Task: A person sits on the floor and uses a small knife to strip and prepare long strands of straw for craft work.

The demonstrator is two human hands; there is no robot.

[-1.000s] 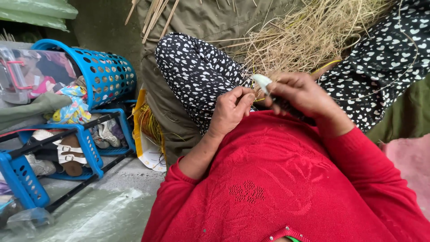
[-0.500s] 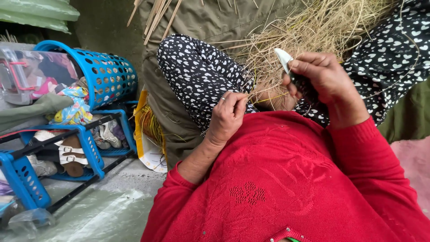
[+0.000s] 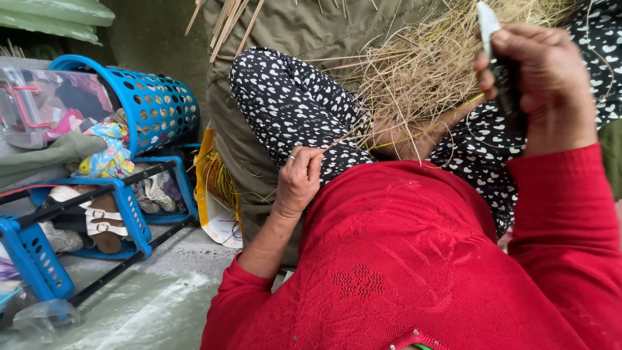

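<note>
Head view. The left hand (image 3: pixel 298 178) rests on the left knee of the black-and-white patterned trousers (image 3: pixel 291 107), its grip pinched closed on a few dry straw stalks (image 3: pixel 343 139) that run up and to the right into the straw bundle (image 3: pixel 421 71) on the lap. The right hand (image 3: pixel 534 84) is raised above and to the right of the bundle, its grip closed around a dark-handled blade with a pale tip (image 3: pixel 487 23) pointing upward.

Risks, as judged:
- The blade stands near the left-hand stalks; a downward slip could nick the left fingers or the trousers.
- The thin stalks could snap or slide out of the pinch under tension.

Packages and labels: below and left of the left grip, a yellow-and-white printed sack (image 3: pixel 217 201) lies open on the floor beside the blue plastic basket (image 3: pixel 152 104) and the blue shoe rack (image 3: pixel 78 214). Its print is too small to tell.
</note>
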